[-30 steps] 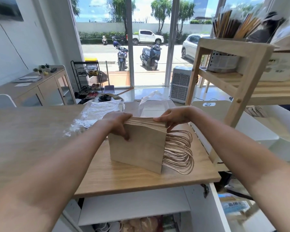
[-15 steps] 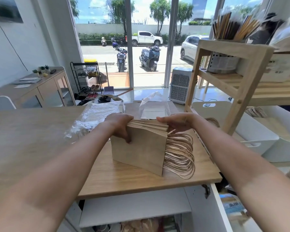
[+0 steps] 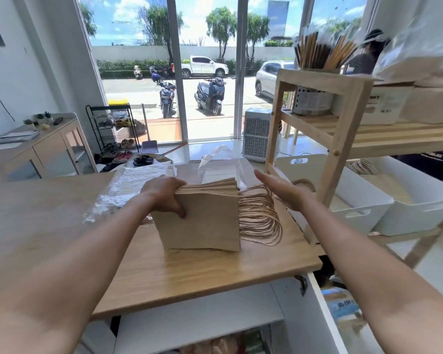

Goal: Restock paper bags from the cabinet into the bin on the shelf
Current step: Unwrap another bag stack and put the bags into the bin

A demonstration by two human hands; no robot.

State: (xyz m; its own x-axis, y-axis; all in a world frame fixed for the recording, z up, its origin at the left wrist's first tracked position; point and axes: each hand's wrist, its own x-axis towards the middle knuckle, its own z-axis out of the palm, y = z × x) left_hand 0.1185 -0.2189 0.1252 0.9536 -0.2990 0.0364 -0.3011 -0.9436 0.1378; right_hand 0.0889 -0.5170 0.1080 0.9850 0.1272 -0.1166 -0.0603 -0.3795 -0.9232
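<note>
With the left hand point(image 3: 164, 196) in a clenched grip on the stack of brown paper bags point(image 3: 205, 221) standing on the wooden table point(image 3: 202, 274), the released right hand point(image 3: 283, 191) should cup the twisted handles before swinging toward the white plastic bin point(image 3: 353, 215) at three o'clock.

Left hand point(image 3: 164, 195) fingers hidden behind paper bag stack point(image 3: 205, 221). White bin point(image 3: 353, 200) partly hidden by shelf post point(image 3: 343, 139). Cabinet interior point(image 3: 215, 343) cut off at bottom edge, contents blurred.
</note>
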